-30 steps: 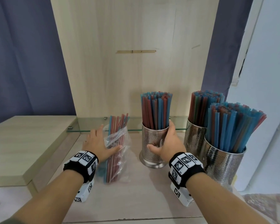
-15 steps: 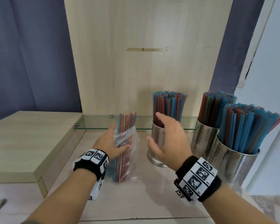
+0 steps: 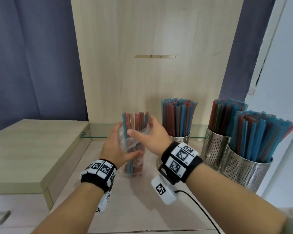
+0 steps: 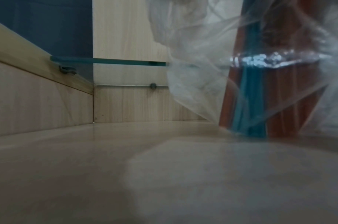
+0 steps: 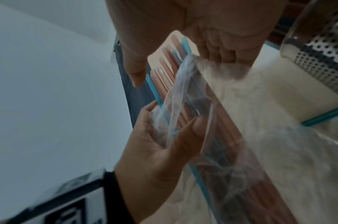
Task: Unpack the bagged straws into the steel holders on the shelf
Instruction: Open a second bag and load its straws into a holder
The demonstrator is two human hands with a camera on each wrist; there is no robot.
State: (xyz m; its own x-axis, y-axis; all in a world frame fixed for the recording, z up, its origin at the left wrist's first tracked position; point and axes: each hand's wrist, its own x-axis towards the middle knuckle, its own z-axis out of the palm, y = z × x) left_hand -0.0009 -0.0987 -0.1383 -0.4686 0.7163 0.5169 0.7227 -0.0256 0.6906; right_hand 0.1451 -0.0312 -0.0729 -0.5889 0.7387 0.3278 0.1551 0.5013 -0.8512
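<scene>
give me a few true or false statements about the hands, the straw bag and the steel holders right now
1. The left hand grips the clear bag of straws. True.
2. The bag lies flat on the shelf. False: it stands upright, straws poking out of its top.
3. Three steel holders are in view, all with straws in them. True.
4. The right hand grips the middle holder. False: it is at the bag's top.
5. The straws are yellow and green. False: mostly red and blue.

upright clear bag [image 3: 134, 149] of straws [image 3: 135, 122] beside 3 full steel holders [image 3: 215, 149].
</scene>
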